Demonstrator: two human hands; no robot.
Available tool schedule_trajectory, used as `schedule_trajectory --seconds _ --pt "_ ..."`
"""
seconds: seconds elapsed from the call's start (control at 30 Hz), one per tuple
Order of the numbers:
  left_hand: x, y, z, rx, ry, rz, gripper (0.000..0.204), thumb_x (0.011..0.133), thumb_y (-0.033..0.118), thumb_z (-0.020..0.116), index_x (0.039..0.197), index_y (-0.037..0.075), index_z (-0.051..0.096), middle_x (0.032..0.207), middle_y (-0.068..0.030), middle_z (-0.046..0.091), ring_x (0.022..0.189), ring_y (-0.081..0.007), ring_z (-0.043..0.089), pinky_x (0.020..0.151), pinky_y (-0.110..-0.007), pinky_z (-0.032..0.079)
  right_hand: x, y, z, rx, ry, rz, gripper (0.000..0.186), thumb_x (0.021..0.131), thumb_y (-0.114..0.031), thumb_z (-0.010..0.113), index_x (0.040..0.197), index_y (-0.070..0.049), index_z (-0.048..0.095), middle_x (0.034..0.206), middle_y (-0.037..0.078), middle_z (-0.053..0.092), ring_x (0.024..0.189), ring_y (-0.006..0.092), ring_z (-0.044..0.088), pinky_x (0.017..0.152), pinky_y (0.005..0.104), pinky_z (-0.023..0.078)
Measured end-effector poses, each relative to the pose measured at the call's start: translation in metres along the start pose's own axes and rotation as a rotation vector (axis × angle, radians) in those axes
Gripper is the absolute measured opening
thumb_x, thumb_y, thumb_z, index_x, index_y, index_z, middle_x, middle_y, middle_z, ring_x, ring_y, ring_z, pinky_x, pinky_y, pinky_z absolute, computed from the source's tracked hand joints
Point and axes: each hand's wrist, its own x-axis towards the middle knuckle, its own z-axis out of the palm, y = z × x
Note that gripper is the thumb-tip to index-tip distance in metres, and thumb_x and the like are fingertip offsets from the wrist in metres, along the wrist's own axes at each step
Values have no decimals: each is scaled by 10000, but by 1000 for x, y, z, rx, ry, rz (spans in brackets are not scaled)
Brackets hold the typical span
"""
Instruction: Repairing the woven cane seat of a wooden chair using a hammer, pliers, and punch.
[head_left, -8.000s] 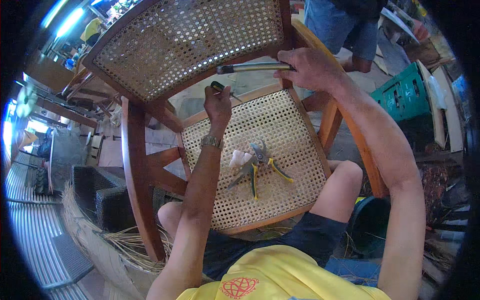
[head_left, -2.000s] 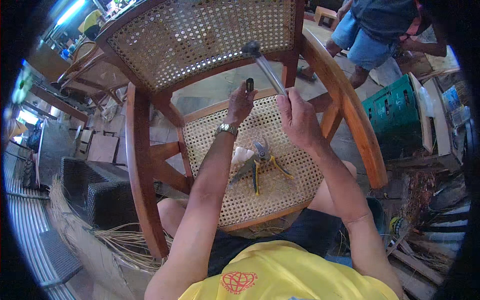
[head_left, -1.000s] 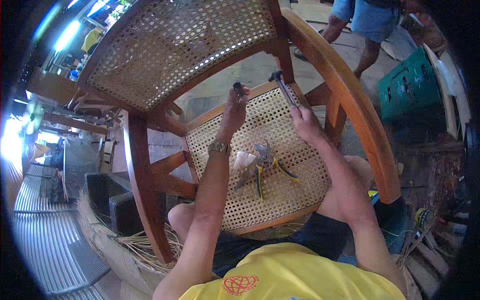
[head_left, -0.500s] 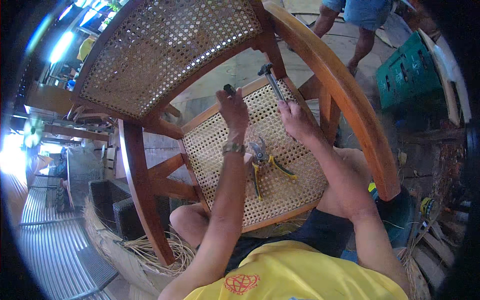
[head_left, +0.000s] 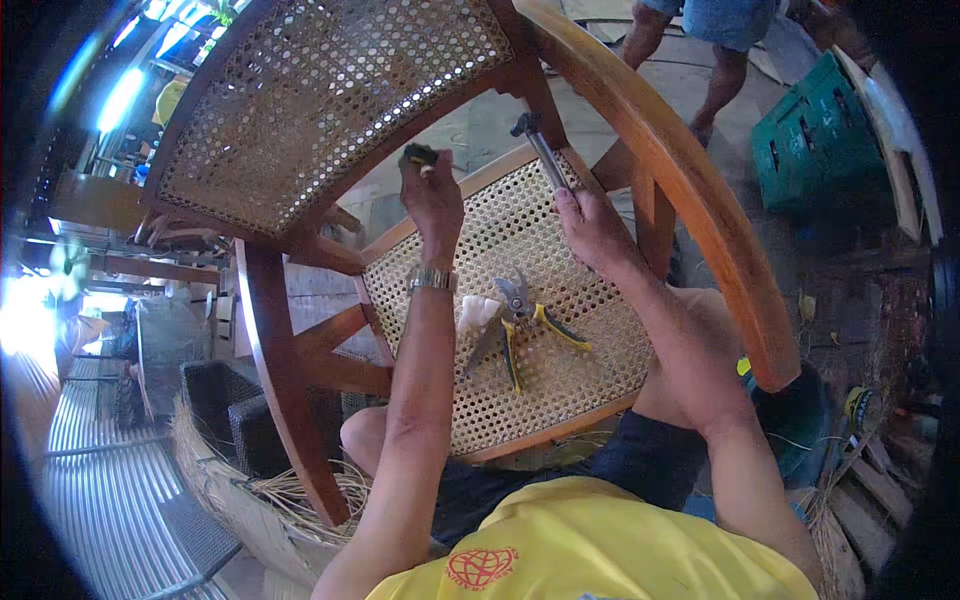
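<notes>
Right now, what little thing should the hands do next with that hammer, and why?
Probably bring the hammer down in a short tap onto the small dark tool. The left hand holds that tool upright at the back edge of the cane seat, and the right hand has the hammer head raised beside it, not touching.

A round red-orange emblem (head_left: 483, 567) is printed on the chest of the yellow shirt (head_left: 620, 545) at the lower edge. A green plastic crate (head_left: 825, 140) stands on the floor at upper right. No labels, signs or screens can be made out
</notes>
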Motion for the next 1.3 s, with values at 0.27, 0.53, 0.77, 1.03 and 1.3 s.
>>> schedule_trajectory --seconds 0.27,0.53,0.77,1.03,1.3 --pt "-7 -13 18 -162 77 -140 249 926 162 681 1022 7 511 860 -101 676 694 -142 643 602 -322 511 12 19 3 -25 84 -104 490 1032 -442 408 990 -7 631 708 104 581 659 226 604 636 391 474" --pt "-10 -13 20 -212 92 -152 258 932 174 673 1033 4 508 868 -102 682 701 -152 685 597 -306 521 9 13 -2 -11 25 -70 521 1014 -468 388 1040 -4 624 938 289 640 942 468 625 842 527 480" --pt "-6 -14 15 -225 77 -96 256 935 192 666 1023 3 516 866 -108 682 752 -172 708 625 -319 537 7 10 2 -60 78 -82 489 1033 -443 399 985 -2 606 785 162 609 784 296 634 737 429 479" --pt "-2 -8 9 -239 -69 -235 217 937 103 659 1045 26 487 1003 -87 574 859 -162 635 699 -296 595 2 -2 -3 -96 -35 -18 485 1032 -444 393 986 -11 607 796 179 624 794 318 646 736 450 483" --pt "-5 -14 11 -76 -43 -88 255 931 190 668 1071 19 541 898 -125 710 783 -228 717 673 -361 542 0 -6 -1 -110 -25 -12 486 1032 -455 388 1022 -25 615 802 167 625 795 317 644 741 460 478"
